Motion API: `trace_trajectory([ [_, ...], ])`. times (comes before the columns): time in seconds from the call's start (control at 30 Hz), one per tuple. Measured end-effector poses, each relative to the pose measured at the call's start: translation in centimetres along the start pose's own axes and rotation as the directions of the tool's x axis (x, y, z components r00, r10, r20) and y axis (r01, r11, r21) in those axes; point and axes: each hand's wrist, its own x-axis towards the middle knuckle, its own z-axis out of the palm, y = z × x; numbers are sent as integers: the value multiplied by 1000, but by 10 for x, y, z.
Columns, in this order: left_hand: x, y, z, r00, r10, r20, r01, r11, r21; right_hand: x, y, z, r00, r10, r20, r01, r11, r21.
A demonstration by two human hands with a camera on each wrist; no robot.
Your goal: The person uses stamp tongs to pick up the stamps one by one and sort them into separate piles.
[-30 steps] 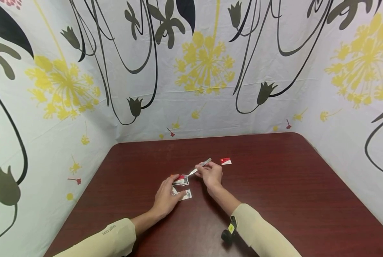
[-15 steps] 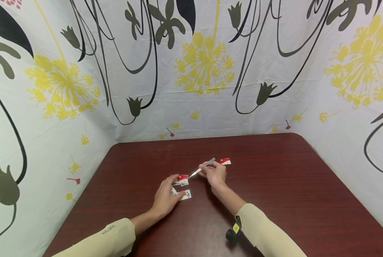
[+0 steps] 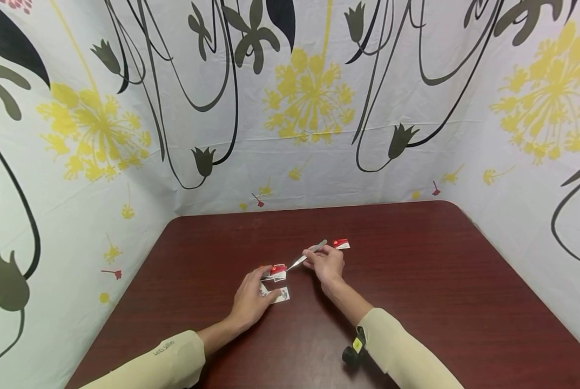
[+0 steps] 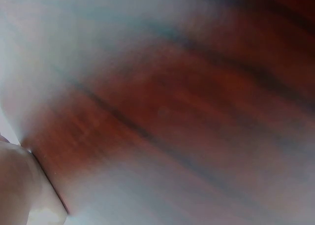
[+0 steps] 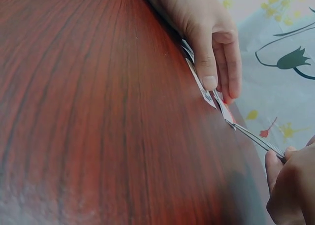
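My right hand (image 3: pixel 326 265) pinches a pair of metal tweezers (image 3: pixel 298 261), their tips pointing left. The tips sit right at the edge of a small red-and-white card (image 3: pixel 278 269), which lies over other white pieces. In the right wrist view, the tweezers (image 5: pixel 253 136) reach the end of that stack. My left hand (image 3: pixel 248 300) rests on the paper pieces: fingertips at the red-and-white stack, thumb on a white printed card (image 3: pixel 283 295) nearer me. Its palm and fingers hide parts of both. The left wrist view shows mostly blurred table (image 4: pixel 147 97).
Another red-and-white card (image 3: pixel 341 244) lies on the dark red wooden table (image 3: pixel 416 281), just beyond my right hand. A black wrist camera (image 3: pixel 351 354) hangs beneath the right sleeve. Patterned cloth (image 3: pixel 290 156) hangs around the table's back and sides.
My right hand has moved a little to the right, taking the tweezers from over the stack to its edge. The top red-and-white card has shifted slightly right. My left hand stays nearly still.
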Motion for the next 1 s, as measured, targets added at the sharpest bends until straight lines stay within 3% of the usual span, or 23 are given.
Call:
trace_trajectory([
  [1.0, -1, 3, 0, 1000, -13, -7, 14, 1000, 21, 1, 3, 5, 1000, 8, -21, -8, 1000, 9],
])
